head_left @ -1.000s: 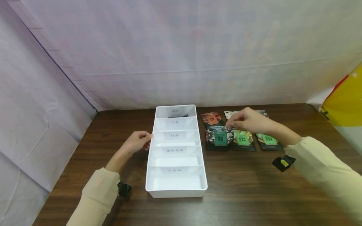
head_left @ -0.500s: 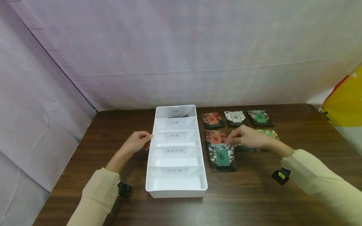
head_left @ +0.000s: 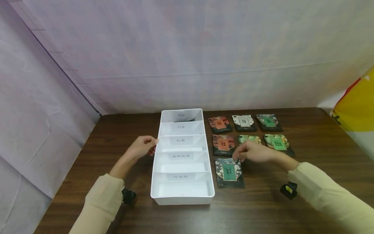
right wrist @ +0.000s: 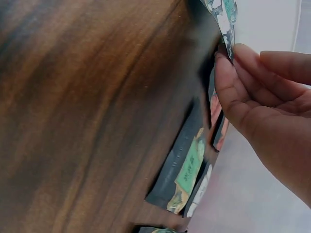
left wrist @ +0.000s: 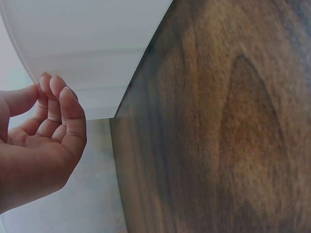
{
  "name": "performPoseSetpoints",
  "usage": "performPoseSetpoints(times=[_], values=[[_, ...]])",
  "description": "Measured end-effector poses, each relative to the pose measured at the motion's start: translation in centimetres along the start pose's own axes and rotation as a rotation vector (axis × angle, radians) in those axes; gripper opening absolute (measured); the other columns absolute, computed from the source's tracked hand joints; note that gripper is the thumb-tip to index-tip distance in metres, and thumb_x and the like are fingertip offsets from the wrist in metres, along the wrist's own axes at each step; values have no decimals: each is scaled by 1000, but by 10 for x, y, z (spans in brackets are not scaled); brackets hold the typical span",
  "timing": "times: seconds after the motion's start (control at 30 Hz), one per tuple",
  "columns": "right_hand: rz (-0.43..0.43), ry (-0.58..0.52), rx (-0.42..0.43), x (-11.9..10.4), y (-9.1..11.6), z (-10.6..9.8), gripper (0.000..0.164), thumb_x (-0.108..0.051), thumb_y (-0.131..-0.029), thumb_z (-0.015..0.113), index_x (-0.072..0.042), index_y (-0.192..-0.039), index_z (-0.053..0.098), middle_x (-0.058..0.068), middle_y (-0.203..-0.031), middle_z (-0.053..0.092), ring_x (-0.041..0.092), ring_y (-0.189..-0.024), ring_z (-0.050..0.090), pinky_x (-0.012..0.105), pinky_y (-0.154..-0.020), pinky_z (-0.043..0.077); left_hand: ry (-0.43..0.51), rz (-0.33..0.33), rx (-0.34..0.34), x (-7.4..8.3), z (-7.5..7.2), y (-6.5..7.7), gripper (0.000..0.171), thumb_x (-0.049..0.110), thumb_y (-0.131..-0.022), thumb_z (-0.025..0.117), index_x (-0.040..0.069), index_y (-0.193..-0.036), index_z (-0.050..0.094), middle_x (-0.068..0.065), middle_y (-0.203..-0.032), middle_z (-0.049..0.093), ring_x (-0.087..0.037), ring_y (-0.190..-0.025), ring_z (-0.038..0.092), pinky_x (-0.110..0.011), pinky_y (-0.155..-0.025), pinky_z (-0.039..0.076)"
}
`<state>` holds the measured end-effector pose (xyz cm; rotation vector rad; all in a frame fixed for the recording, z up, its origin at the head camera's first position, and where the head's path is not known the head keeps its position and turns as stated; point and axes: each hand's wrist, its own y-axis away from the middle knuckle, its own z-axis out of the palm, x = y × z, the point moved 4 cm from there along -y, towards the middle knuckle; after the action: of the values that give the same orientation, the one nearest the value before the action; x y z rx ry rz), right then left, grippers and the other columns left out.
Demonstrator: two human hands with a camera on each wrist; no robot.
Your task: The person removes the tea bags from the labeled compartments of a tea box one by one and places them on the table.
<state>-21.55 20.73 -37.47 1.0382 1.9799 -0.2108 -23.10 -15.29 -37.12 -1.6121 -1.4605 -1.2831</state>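
Note:
My right hand (head_left: pixel 254 152) pinches the top right corner of a tea packet (head_left: pixel 229 174) with a dark base, a white floral print and a teal label. That packet is low over the table, close to the white compartment box (head_left: pixel 182 201); in the right wrist view only part of the held packet (right wrist: pixel 224 22) shows, between thumb and fingers. At the box's left side, my left hand (head_left: pixel 141 147) pinches the rim between thumb and fingertips. The left wrist view shows the same left hand (left wrist: pixel 51 126) against the box's outer wall (left wrist: pixel 92 58).
Right of the box, several other tea packets lie in two rows, including a red one (head_left: pixel 219 124), a white one (head_left: pixel 244 122) and a green one (head_left: pixel 278 143). Something dark lies in the box's far compartment. A pale cloth (head_left: pixel 187 65) hangs behind the brown table (head_left: pixel 263 211).
My right hand has drawn the teal-labelled packet toward the front edge, off the red packet it overlapped, uncovering the rows behind. The left hand has stayed at the box rim.

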Motion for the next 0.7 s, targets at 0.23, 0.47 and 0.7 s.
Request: performPoseSetpoints(times=[0.23,0.47,0.7], values=[[-1,-32,-39,1,2,4,20,-4,-91,49,8,-100,63,17,-101,63,24,-88,61,31,-70,52,0,-3,0,0,0,0,21,9,-95,49,-9,-86,54,-4,-66,51,-12,-59,51,-31,-60,49],[31,-13,-44,2,3,2,21,-7,-92,50,5,-101,64,17,-105,62,25,-91,60,32,-73,51,4,-5,-3,-1,0,0,21,10,-95,49,-9,-87,54,-5,-67,51,-13,-59,51,-32,-61,49],[41,43,-29,-5,1,-10,23,-9,-92,50,4,-104,64,17,-107,61,27,-92,60,35,-74,51,-1,-11,1,-1,0,0,21,10,-95,49,-9,-86,54,-4,-66,51,-12,-59,51,-31,-61,49]])
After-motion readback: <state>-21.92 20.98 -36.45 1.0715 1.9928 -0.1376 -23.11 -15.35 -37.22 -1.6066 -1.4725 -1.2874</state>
